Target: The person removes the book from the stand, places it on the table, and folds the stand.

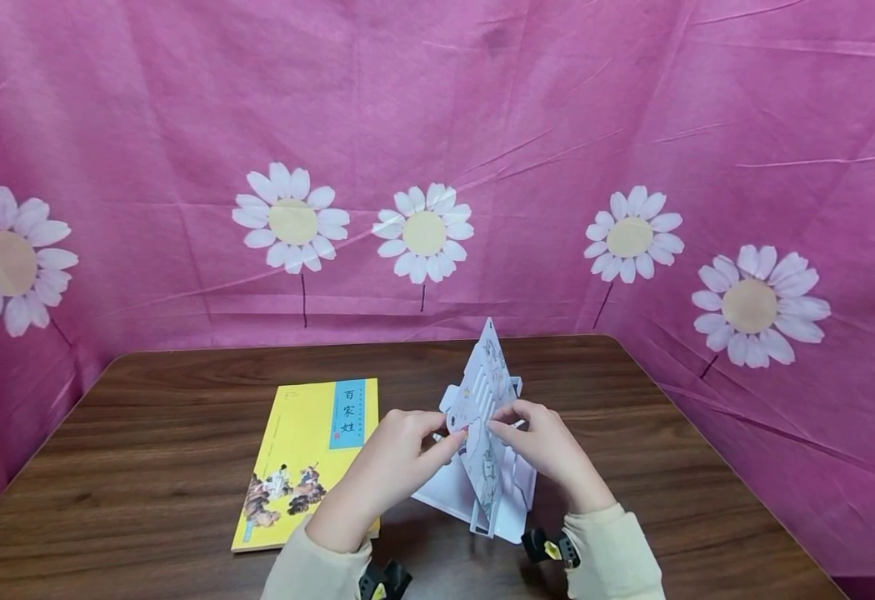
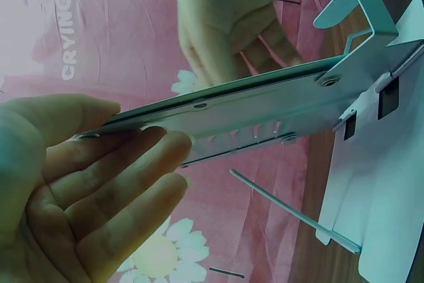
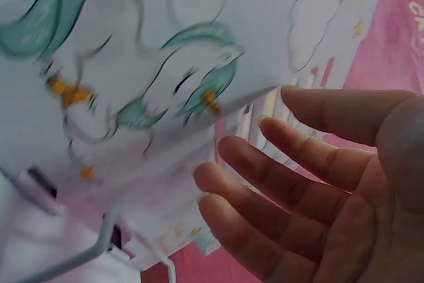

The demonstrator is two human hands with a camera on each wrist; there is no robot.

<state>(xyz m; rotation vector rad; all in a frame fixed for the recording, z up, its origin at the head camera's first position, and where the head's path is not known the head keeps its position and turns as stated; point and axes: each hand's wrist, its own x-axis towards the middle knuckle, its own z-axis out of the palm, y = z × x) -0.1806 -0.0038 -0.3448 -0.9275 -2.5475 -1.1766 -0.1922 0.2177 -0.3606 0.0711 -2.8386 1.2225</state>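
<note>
left hand (image 1: 398,454) and right hand (image 1: 548,443) pinch a white, slotted, unicorn-printed stand (image 1: 484,477).

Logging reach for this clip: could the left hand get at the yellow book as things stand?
Probably yes: the yellow book lies beside the left hand, with nothing visible between them. That hand pinches the white stand, though, so would likely have to let go first.
</note>
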